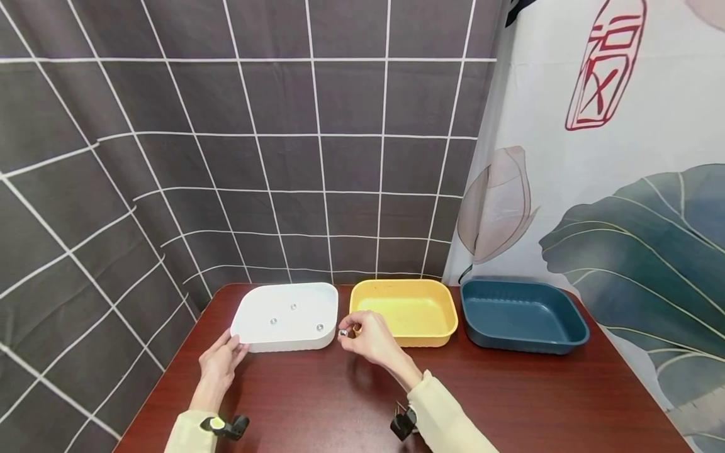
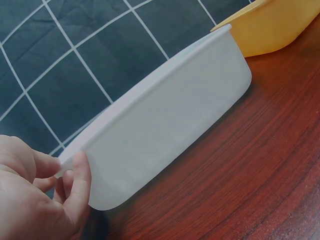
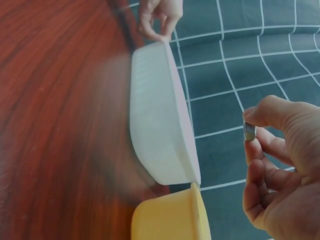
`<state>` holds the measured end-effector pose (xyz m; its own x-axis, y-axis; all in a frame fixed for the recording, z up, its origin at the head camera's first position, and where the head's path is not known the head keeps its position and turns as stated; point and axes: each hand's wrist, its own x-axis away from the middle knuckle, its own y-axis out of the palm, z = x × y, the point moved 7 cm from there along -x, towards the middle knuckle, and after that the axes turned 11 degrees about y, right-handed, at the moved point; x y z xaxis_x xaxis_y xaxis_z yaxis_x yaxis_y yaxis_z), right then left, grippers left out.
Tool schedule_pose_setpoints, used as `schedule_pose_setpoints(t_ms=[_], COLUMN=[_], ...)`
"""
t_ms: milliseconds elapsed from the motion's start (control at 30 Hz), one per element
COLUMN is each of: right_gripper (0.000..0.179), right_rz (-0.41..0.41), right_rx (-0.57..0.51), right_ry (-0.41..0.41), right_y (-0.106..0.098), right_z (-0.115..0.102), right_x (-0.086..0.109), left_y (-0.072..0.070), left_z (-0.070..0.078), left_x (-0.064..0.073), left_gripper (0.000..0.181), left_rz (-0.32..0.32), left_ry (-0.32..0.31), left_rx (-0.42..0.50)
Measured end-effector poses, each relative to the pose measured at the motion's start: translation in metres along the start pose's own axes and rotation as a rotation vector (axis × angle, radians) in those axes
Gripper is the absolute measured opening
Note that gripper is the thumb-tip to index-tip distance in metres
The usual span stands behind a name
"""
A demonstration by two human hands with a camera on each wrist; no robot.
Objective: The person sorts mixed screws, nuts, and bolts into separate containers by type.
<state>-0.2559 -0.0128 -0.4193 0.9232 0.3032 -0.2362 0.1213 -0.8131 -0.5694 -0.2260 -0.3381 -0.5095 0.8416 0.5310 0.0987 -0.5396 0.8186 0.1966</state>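
At the near left corner of a white plastic tray (image 1: pixel 266 346), my left hand (image 1: pixel 222 362) pinches the rim between thumb and fingers; the left wrist view shows this grip from the side. Three small shiny metal pieces (image 1: pixel 320 327) lie on the tray's floor. Between the white tray and a yellow tray (image 1: pixel 404 340), my right hand (image 1: pixel 368 336) is raised above the table. A small silver metal nut (image 3: pixel 249 131) is pinched between its thumb and index finger, while the other fingers curl in below.
A dark blue tray (image 1: pixel 527 345) stands to the right of the yellow one. All three trays are in a row along the back of the reddish-brown wooden table (image 1: pixel 317 402). Behind it hang a grey gridded cloth (image 1: pixel 351 163) and a white printed curtain (image 1: pixel 544 75).
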Motion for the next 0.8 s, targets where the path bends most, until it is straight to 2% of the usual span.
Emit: schedule_pose_setpoints(t_ms=[433, 800], right_gripper=[0.009, 0.008], right_rz=[-0.001, -0.021], right_rx=[-0.009, 0.044], right_ry=[-0.025, 0.013], right_y=[0.018, 0.032], right_z=[-0.011, -0.008], right_x=[-0.025, -0.041], left_y=[-0.001, 0.000], left_z=[0.001, 0.000], left_x=[-0.001, -0.001], left_gripper=[0.053, 0.053], left_rz=[0.010, 0.001], left_ry=[0.004, 0.009], left_rx=[0.026, 0.046])
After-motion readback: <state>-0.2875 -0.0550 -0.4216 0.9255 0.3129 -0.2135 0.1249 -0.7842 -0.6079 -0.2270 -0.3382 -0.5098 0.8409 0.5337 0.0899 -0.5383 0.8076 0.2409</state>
